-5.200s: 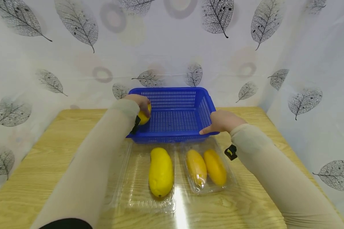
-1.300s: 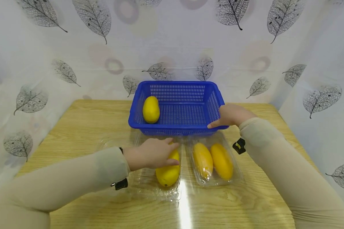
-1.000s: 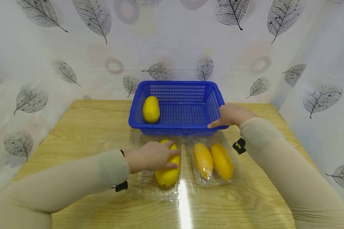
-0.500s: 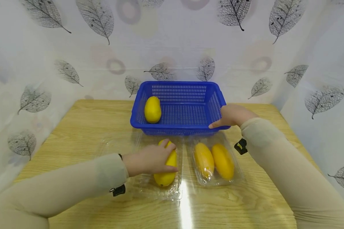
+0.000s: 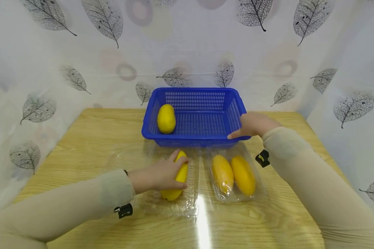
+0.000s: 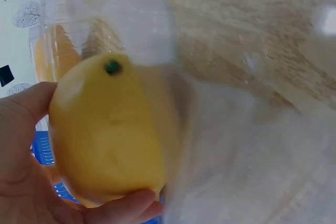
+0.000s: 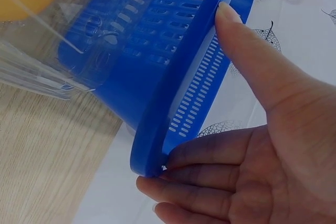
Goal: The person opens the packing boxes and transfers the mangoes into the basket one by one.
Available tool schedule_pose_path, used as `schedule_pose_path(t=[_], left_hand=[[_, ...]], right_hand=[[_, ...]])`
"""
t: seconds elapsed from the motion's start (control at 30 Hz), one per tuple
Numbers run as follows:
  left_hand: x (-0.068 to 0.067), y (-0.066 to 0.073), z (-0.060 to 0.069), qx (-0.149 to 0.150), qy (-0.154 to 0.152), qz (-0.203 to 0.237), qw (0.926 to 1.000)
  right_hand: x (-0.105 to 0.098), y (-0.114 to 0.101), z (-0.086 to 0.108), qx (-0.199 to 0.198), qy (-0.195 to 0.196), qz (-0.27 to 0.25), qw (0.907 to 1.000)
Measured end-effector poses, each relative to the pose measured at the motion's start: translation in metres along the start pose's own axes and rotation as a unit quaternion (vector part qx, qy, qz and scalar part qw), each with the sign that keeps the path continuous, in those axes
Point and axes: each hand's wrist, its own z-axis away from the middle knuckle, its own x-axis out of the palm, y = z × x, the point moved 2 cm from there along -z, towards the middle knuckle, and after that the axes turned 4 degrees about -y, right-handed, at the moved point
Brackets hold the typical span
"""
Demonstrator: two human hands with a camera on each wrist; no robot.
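My left hand (image 5: pixel 159 175) grips a large yellow mango (image 5: pixel 172 194) from its left side, fingers over the far part and thumb on the near part. The left wrist view shows the mango (image 6: pixel 107 129) with a dark green stem spot, cupped by the fingers. It is at an open clear plastic box (image 5: pixel 190 207); whether it is lifted cannot be told. My right hand (image 5: pixel 256 124) holds the blue basket (image 5: pixel 193 137) at its front right corner, thumb on the rim and fingers at the outer end. Another yellow mango (image 5: pixel 166 119) lies at the basket's left end.
Right of the open box stands a clear plastic box (image 5: pixel 219 197) with two orange-yellow mangoes (image 5: pixel 243 175) in it, just in front of the basket. All stand on a wood-grain table (image 5: pixel 112 121). A leaf-printed curtain (image 5: pixel 193 41) hangs behind and at the sides.
The left hand let go of one mango in the basket, came back to the open box and took hold of another, shifting it slightly left. The right hand stays on the basket.
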Motion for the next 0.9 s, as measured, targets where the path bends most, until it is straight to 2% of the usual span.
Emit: schedule_pose_path(t=[0.27, 0.43, 0.63, 0.9], left_hand=[[0.001, -0.002, 0.006, -0.014, -0.007, 0.053, 0.9985], [-0.003, -0.003, 0.009, 0.003, 0.001, 0.052, 0.9986], [-0.015, 0.001, 0.015, 0.023, 0.012, 0.058, 0.998], [-0.025, 0.002, 0.023, 0.017, 0.008, 0.052, 0.9985]], right_hand=[[0.001, 0.001, -0.001, 0.0, -0.002, -0.002, 1.0], [0.0, 0.001, -0.002, 0.001, -0.001, -0.005, 1.0], [0.0, 0.001, -0.001, 0.003, 0.001, 0.0, 1.0], [-0.001, 0.001, 0.0, 0.01, -0.004, -0.005, 0.9999]])
